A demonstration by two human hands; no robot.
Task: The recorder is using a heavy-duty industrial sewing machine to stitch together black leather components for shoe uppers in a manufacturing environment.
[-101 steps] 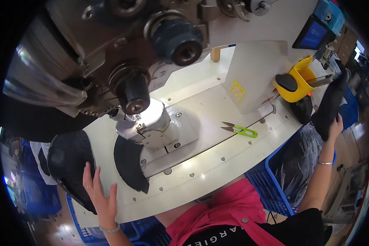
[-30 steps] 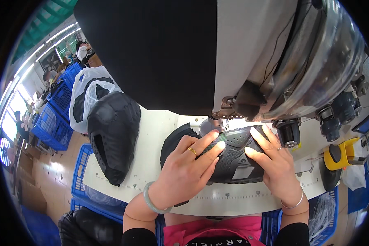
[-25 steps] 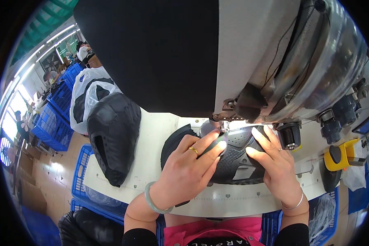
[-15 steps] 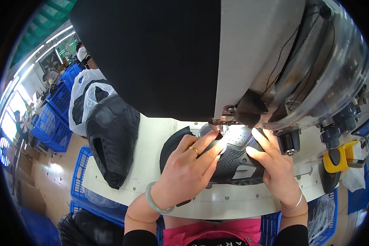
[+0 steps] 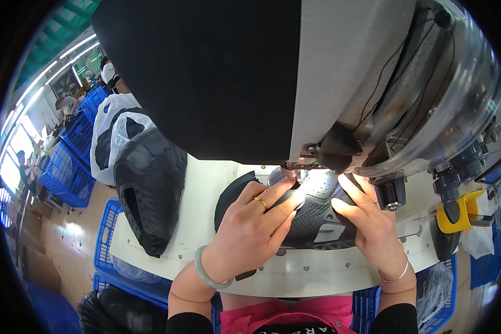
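A black shoe upper (image 5: 309, 221) with a textured side and small punched holes lies beneath the sewing machine's head (image 5: 334, 72). My left hand (image 5: 256, 231) presses its fingers on the upper's left part, the fingertips close to the brightly lit presser foot area (image 5: 298, 175). On the other side, my right hand (image 5: 373, 222) grips the upper's right edge, thumb and fingers resting on its surface. The machine head hides the upper's far end and the needle point.
Stacked black uppers (image 5: 150, 189) lie on the pale table (image 5: 203, 206) at left, beside a white plastic bag (image 5: 114, 111). A yellow holder (image 5: 456, 213) stands at right. Blue crates (image 5: 103, 234) flank the table. People (image 5: 67, 104) are far off at the left.
The whole view has shifted slightly left. Both hands keep nearly the same hold on the upper, which shows hardly any movement under the machine.
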